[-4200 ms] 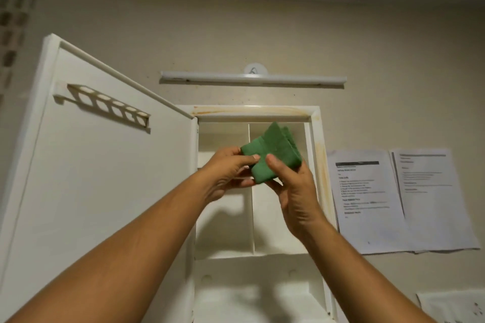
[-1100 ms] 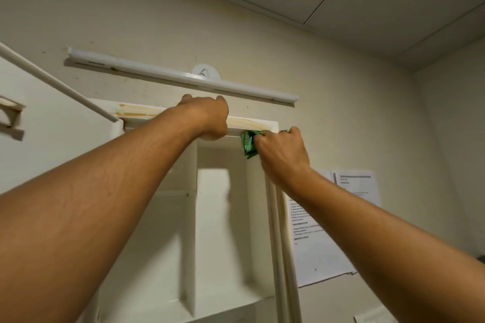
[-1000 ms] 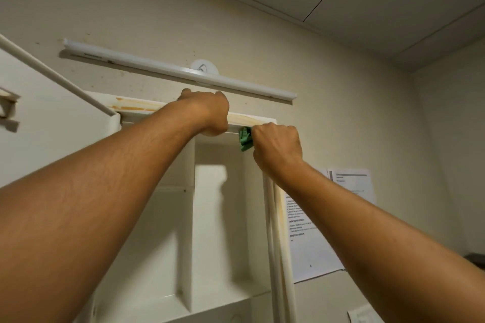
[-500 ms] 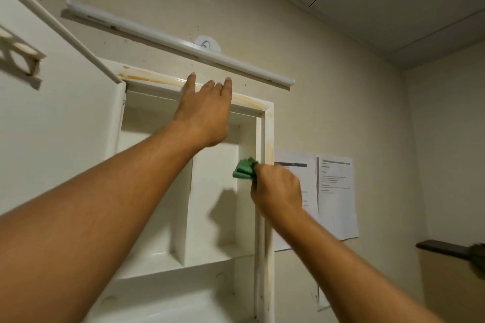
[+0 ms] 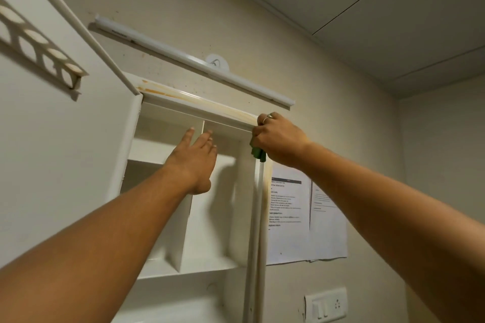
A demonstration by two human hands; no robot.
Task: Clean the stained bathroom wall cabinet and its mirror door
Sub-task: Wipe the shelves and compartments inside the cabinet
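The white wall cabinet [image 5: 199, 110] hangs open before me, with orange-brown stains along its top rail and down its right frame edge. Its door [image 5: 60, 139] is swung out to the left, inner side facing me. My right hand [image 5: 278, 139] is closed on a folded green cloth [image 5: 258, 153] and presses it against the cabinet's upper right corner; most of the cloth is hidden under the hand. My left hand [image 5: 195, 157] is held flat with fingers spread in front of the upper shelf opening, near the centre divider, holding nothing.
A white tube light [image 5: 194, 63] runs along the wall just above the cabinet. Two printed sheets [image 5: 301, 215] are stuck to the wall right of the cabinet, with a switch plate [image 5: 326, 304] below them. A perforated rack [image 5: 39, 44] is fixed on the door.
My right hand has carried the cloth back up the right frame edge to the top corner. My left hand has come off the top rail and dropped lower, fingers open.
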